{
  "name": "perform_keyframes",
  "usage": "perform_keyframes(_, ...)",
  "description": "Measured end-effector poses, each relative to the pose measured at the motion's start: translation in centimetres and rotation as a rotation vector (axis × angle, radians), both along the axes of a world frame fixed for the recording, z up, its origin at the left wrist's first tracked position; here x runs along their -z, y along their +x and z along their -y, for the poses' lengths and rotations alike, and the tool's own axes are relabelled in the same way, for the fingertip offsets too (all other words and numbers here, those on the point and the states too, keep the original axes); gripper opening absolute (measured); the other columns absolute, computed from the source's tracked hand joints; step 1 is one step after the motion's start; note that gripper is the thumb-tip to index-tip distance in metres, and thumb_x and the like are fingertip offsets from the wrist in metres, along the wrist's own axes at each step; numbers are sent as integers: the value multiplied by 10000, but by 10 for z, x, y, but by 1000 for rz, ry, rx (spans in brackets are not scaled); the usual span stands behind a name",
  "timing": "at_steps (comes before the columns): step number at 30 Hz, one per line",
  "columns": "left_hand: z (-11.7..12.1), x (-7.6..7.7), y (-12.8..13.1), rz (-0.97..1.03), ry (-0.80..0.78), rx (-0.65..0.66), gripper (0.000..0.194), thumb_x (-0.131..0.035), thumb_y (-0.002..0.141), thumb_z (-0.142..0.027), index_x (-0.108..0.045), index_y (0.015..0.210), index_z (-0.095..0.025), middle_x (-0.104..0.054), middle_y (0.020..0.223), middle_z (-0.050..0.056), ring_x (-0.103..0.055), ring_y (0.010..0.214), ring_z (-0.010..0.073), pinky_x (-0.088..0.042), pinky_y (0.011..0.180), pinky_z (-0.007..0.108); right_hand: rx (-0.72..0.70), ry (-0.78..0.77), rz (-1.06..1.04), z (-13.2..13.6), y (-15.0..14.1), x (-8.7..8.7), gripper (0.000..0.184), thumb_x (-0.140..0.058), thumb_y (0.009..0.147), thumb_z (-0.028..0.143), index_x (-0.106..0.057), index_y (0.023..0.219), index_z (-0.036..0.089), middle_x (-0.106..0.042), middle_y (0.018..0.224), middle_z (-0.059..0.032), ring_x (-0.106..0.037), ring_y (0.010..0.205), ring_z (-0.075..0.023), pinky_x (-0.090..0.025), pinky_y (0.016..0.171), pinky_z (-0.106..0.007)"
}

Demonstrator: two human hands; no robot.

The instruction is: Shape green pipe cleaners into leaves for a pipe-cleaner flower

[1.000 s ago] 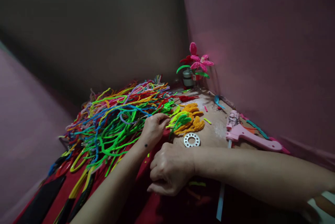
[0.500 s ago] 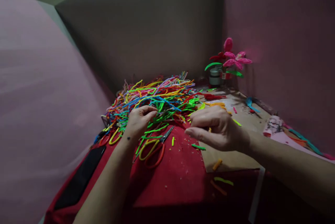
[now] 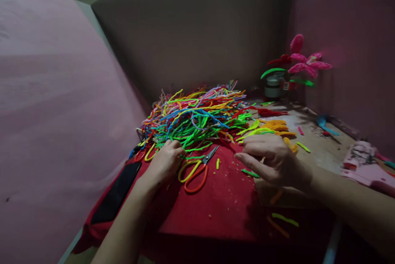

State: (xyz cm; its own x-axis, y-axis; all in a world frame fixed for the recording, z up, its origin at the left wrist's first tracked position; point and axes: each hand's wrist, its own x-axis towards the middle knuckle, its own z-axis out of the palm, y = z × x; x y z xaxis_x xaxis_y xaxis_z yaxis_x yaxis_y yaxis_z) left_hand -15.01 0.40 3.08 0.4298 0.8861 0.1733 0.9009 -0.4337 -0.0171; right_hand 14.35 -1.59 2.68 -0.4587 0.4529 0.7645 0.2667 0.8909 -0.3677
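Note:
A large heap of pipe cleaners (image 3: 197, 120) in many colours covers the back of the red cloth. At its front edge, my left hand (image 3: 166, 161) reaches down with curled fingers closed on a green pipe cleaner (image 3: 193, 157); the fingertips are partly hidden. Just right of that hand lie scissors (image 3: 197, 171) with one yellow and one orange handle, blades pointing away. My right hand (image 3: 271, 159) hovers over the right side, its thumb and fingers curled toward each other. What those fingers hold, if anything, cannot be made out.
Pink fuzzy flowers (image 3: 308, 64) stand by a small jar (image 3: 273, 87) in the back corner. A black phone (image 3: 117, 194) rests at the left edge. Orange fuzzy pieces (image 3: 274, 126) lie on the brown board (image 3: 311, 132). A pink tool (image 3: 361, 165) is far right.
My left hand has lowered from in front of the heap to the green pipe cleaners beside the scissors. My right hand keeps its curled pose. The view has turned slightly left.

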Motion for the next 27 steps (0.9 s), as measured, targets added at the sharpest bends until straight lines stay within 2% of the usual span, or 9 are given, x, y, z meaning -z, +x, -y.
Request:
perform_keyframes(3,1,6,-7,77,63,-30,185,-493,769,-200,-640,656,-200,-597,791,59,-491,777,174,-397,704,296,18,64,69,-2,0,10,316,-474,810,178,-395,503,175,-317,502,29,-300,487,-89,-219,488,-253)
perform_keyframes(5,1,2,-14,303,118,-33,126,-529,751,-208,-643,698,-201,-602,831,45,-511,810,164,-406,740,290,31,78,91,-2,1,14,309,-474,808,178,-412,506,173,-331,504,27,-305,491,-92,-212,489,-255)
perform_keyframes(9,3,-23,-23,917,248,-163,80,-611,698,-219,-654,752,-179,-606,763,12,-545,728,125,-432,652,230,54,61,83,-3,2,16,307,-465,819,192,-433,515,172,-348,513,25,-317,491,-90,-224,492,-252)
perform_keyframes(12,5,-45,-21,1205,462,-240,104,-622,699,-186,-663,792,-165,-577,627,-23,-488,553,71,-378,498,185,64,52,84,-4,1,16,311,-467,823,200,-437,514,173,-350,511,25,-321,489,-89,-225,490,-255)
perform_keyframes(15,8,-63,-13,1343,754,-101,80,-607,716,-142,-646,784,-155,-611,653,-31,-456,492,48,-342,448,195,53,57,92,-4,1,19,311,-473,820,200,-437,512,171,-349,508,25,-319,486,-87,-225,484,-255)
perform_keyframes(18,11,-77,-1,1279,955,-50,96,-572,758,-121,-633,809,-174,-632,687,-55,-485,516,38,-353,484,211,57,68,94,-4,-1,22,302,-475,817,189,-447,517,166,-356,509,24,-323,484,-84,-230,481,-252)
perform_keyframes(20,11,-85,8,1330,868,-25,112,-542,785,-115,-622,814,-186,-621,667,-65,-487,507,27,-342,483,212,52,64,85,-4,-2,23,298,-478,816,188,-456,521,163,-366,504,25,-327,480,-82,-236,476,-248)
perform_keyframes(23,5,-92,18,1565,620,52,79,-561,761,-108,-607,745,-170,-589,591,-43,-436,416,28,-308,405,197,47,-4,23,-4,-3,23,294,-473,824,196,-475,532,160,-396,501,22,-352,479,-78,-267,476,-234)
perform_keyframes(27,-7,-94,32,1760,503,128,49,-580,730,-115,-592,706,-156,-581,597,-13,-484,448,54,-341,390,180,6,-245,-76,-5,-4,19,211,-479,829,235,-567,657,148,-517,564,1,-451,523,-82,-343,509,-213)
